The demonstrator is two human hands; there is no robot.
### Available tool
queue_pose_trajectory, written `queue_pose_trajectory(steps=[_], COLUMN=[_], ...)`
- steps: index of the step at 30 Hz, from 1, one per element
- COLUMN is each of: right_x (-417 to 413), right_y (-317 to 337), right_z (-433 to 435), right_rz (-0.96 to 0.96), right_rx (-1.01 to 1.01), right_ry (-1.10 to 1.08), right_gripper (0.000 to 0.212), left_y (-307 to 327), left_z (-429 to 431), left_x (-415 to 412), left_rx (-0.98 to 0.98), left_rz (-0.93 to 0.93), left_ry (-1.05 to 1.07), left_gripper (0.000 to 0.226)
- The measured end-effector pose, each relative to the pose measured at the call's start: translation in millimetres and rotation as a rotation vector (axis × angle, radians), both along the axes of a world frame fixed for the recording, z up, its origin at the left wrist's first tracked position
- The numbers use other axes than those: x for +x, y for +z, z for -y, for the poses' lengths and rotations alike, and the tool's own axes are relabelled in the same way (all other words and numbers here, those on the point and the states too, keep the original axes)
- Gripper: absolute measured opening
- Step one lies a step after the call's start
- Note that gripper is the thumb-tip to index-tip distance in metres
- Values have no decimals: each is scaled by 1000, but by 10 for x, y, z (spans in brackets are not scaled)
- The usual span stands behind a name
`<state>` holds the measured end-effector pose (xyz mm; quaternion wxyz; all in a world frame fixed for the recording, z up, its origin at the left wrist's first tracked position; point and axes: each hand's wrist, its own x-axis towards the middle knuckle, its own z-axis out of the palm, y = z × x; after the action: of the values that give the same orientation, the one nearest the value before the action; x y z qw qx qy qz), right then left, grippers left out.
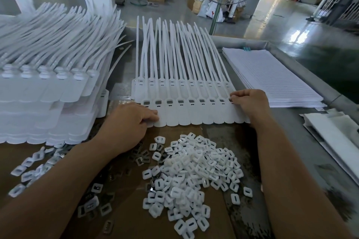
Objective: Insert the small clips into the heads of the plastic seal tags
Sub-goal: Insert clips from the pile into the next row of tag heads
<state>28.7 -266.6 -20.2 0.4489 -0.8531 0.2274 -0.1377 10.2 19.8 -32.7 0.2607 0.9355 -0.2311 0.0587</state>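
left hand [128, 122] pinches the tag strip [194, 115] edge, right hand [250, 103] pinches its end head, seemingly pressing home; next, clip pile [194, 170], lower centre.

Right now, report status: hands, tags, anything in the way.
Left hand pinches tag row's left end; right hand curled at its right end. Clip pile loose in front. Tag stack and paper stack flank the row.

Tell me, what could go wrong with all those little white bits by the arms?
1. The left forearm lies beside the clip pile; a sweep could scatter clips.
2. The right hand covers the last head of the tag strip, so a crooked clip there might go unnoticed.
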Motion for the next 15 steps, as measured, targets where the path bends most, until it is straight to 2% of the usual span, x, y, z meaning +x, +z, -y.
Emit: queue_pose_trajectory(steps=[3, 5, 8, 11, 15], right_x=[-10, -34, -111, -219, -334], right_y=[78, 161, 304, 364, 318], right_z=[-29, -114, -374, -710, -1015], right_rz=[54, 134, 172, 50, -95], right_rx=[-93, -139, -99, -191, -249], right_ry=[-57, -8, 296, 663, 978], right_gripper=[12, 15, 11, 18, 9], left_y=[-1, -7, -14, -12, 0], left_z=[-2, -3, -7, -8, -9], left_x=[4, 9, 12, 13, 0], left_rx=[-2, -7, -18, -18, -15], left_rz=[-2, -10, -28, -37, -14], left_ry=[0, 1, 6, 9, 8], left_gripper=[33, 33, 35, 37, 38])
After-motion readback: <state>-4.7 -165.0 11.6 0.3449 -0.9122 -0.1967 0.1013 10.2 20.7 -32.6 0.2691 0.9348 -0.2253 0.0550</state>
